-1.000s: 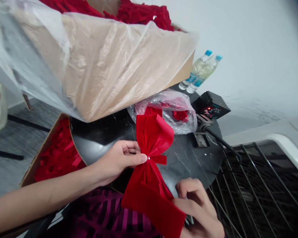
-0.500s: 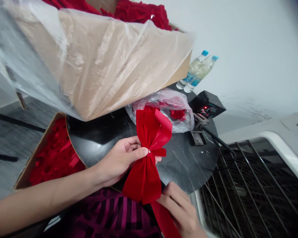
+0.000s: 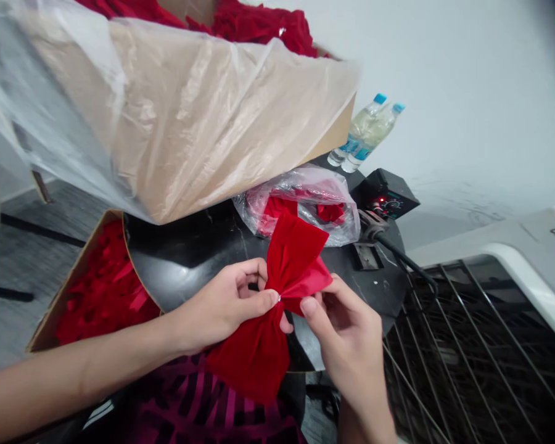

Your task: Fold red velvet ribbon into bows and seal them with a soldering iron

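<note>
A large red velvet bow (image 3: 254, 351) is held up over the near edge of the black round table (image 3: 189, 271). My left hand (image 3: 240, 299) pinches its gathered middle, the thumb lying on a small shiny spot at the knot and the fingers behind. My right hand (image 3: 345, 327) is closed on the red ribbon ends at the bow's right side, thumb in front. One loop of the bow points up and another hangs down to the left. Part of the ribbon is hidden by my fingers.
A plastic-draped cardboard box (image 3: 203, 117) with red fabric looms at the back. Behind the bow lies a clear plastic bag (image 3: 346, 228) of red pieces. Two bottles (image 3: 365, 139), a black control box (image 3: 386, 194) and a heater grille (image 3: 448, 351) stand right; a red-filled carton (image 3: 106, 290) sits left.
My right hand has risen from the hanging ribbon tail to the bow's right side near the knot. The bow has tilted, and its tail no longer hangs below. My left hand keeps its pinch.
</note>
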`<state>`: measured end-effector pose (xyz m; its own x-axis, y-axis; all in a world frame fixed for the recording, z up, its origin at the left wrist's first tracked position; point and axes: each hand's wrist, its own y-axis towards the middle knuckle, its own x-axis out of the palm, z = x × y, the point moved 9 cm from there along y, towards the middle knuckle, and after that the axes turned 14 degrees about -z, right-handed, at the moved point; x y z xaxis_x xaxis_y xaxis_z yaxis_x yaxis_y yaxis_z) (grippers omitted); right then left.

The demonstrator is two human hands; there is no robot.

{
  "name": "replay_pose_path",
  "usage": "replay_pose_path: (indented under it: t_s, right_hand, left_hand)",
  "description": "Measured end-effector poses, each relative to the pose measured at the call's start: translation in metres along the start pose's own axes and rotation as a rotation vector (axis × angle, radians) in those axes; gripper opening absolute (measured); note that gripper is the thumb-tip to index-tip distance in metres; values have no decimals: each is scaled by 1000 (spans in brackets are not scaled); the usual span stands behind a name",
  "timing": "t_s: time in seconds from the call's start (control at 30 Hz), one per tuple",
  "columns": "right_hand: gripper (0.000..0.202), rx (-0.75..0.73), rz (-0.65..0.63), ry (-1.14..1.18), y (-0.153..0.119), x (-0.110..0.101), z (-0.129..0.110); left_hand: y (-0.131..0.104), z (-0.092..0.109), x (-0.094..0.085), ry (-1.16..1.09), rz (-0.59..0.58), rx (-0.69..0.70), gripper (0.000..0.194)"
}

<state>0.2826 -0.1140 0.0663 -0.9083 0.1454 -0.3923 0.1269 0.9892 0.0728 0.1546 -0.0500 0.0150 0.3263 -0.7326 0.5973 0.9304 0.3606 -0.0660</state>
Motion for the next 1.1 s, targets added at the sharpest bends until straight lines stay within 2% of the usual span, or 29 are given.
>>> replay_pose_path:
  t_s: [0.13,0.37,0.4,0.53,0.57,0.73,0.87,0.97,1.1]
  right_hand:
    - [23,78,69,91,1,10,9]
    - [24,56,207,237,-3,7,16]
    - [22,67,183,278,-3,10,19]
    - [18,168,-89,461,-2,33,28]
    - [18,197,-121,491,-3,36,30]
    - [17,261,-93,551,-5,34,34]
    - [19,288,-180,547,-2,37,35]
    - [16,316,-272,542,-1,39,35]
    - [11,319,-301,486,-1,37,34]
  left_hand:
    - [0,-3,-4,14,-2,-14,26]
    - [4,-6,5,-11,-119,-101,31]
    - [4,-7,6,-32,-123,-113,31]
    - [5,-6,3,-40,-99,-88,33]
    - [5,-5,3,-33,-98,-78,33]
    - [4,-5,-3,57,-60,-102,33]
    - [0,-5,-12,147,18,-157,31]
    - [-2,-14,-7,49,-12,-216,30]
    - [-2,-22,1,-46,-53,-255,30]
